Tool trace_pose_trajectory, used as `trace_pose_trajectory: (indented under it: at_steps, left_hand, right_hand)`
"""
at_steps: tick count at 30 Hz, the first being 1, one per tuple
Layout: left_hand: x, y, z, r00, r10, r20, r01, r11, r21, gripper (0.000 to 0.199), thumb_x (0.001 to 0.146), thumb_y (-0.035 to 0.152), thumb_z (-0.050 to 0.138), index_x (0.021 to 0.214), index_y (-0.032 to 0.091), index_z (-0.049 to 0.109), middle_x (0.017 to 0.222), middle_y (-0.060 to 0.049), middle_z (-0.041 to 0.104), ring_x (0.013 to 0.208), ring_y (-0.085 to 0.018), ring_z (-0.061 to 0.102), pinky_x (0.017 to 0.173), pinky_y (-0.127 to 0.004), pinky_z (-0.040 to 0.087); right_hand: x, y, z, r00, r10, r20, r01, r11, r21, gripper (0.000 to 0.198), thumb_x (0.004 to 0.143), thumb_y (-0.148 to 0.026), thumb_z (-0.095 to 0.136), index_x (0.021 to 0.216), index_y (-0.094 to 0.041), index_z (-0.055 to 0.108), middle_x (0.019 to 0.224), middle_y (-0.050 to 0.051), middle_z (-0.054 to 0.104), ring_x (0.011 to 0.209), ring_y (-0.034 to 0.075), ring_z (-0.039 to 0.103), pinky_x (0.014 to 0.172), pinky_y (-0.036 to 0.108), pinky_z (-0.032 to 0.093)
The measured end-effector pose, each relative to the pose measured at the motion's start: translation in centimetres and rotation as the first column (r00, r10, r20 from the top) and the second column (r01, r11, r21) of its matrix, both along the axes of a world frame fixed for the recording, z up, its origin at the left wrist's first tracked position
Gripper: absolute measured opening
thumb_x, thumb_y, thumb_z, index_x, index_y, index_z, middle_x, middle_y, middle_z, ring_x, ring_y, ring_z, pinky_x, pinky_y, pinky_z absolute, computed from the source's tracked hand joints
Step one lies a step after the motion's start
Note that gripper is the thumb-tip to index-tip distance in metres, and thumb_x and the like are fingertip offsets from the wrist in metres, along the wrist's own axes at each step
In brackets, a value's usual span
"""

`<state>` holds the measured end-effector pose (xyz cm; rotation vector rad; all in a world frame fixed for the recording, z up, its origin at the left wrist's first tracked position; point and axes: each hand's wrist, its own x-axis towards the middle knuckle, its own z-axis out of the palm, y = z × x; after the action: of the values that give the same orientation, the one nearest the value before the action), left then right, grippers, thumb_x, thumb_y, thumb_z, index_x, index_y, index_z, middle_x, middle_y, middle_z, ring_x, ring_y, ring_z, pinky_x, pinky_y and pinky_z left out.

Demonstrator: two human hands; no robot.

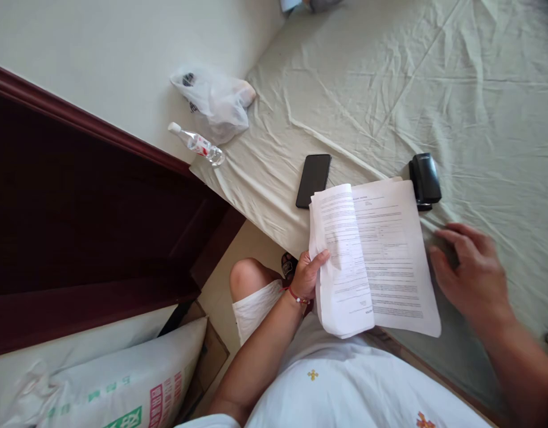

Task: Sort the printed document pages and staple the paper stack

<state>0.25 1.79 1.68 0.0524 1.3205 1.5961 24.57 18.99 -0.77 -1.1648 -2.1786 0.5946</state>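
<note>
White shirt cloth [358,386] with small yellow-orange motifs lies nearest. Above it, the left hand [306,276] pinches a sheaf of printed papers [392,261] by its left edge, thumb on top; the leaf there curls over. Lines of print and a boxed table on the flat page are too small to read. Just beside its right edge, the right hand [472,270] is loosely bent, thumb and fingers apart. A black stapler [428,178] sits by the papers' upper right corner, a phone [314,180] by the upper left, on a pale sheet [345,113]. Farther left are a bottle [197,144], its red-and-white label illegible, a plastic bag [216,107] with dark print, and, lower, a white sack [122,374] bearing red and green Chinese characters.
</note>
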Motion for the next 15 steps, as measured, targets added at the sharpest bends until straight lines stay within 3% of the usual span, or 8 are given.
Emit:
trace_pose_trajectory:
  at_steps: [3,6,9,15]
  left_hand:
    - [0.0,-0.3,-0.1,1.0,-0.001,0.009,0.001,1.0,-0.005,0.053,0.07,0.046,0.096,0.107,0.01,0.083,0.101,-0.015,0.084,0.088,-0.03,0.081,0.084,-0.04,0.066]
    - [-0.1,-0.4,-0.1,1.0,-0.012,0.02,0.013,1.0,-0.013,0.053,0.072,0.046,0.094,0.11,0.011,0.083,0.104,-0.015,0.084,0.088,-0.028,0.081,0.083,-0.037,0.065]
    - [-0.2,-0.4,-0.2,0.999,-0.028,0.02,0.028,1.0,-0.009,0.054,0.072,0.047,0.095,0.111,0.011,0.083,0.102,-0.014,0.084,0.09,-0.028,0.081,0.086,-0.037,0.064]
    - [-0.2,-0.8,-0.8,0.993,-0.122,-0.011,0.121,0.992,-0.025,0.05,0.082,0.053,0.087,0.112,0.013,0.084,0.109,-0.015,0.083,0.098,-0.029,0.079,0.093,-0.039,0.062]
  right_hand:
    - [4.6,-2.3,-0.3,0.979,0.13,0.16,-0.134,0.991,0.017,0.052,0.1,-0.038,0.061,0.151,-0.033,0.06,0.159,0.017,0.059,0.144,0.042,0.059,0.118,0.063,0.049]
    - [8.7,-5.0,-0.4,0.941,0.169,0.293,-0.186,0.982,0.03,0.078,0.1,-0.041,0.06,0.171,-0.051,0.03,0.16,0.009,0.061,0.147,0.04,0.057,0.127,0.065,0.04]
    - [10.8,-6.6,-0.5,0.929,0.107,0.355,-0.13,0.991,0.043,0.087,0.097,-0.042,0.062,0.171,-0.057,0.02,0.156,0.006,0.064,0.145,0.038,0.058,0.127,0.063,0.041]
    - [11.1,-6.6,-1.1,0.934,0.045,0.353,-0.064,0.997,0.042,0.084,0.09,-0.05,0.062,0.165,-0.065,0.027,0.144,0.002,0.073,0.136,0.037,0.065,0.123,0.061,0.045]
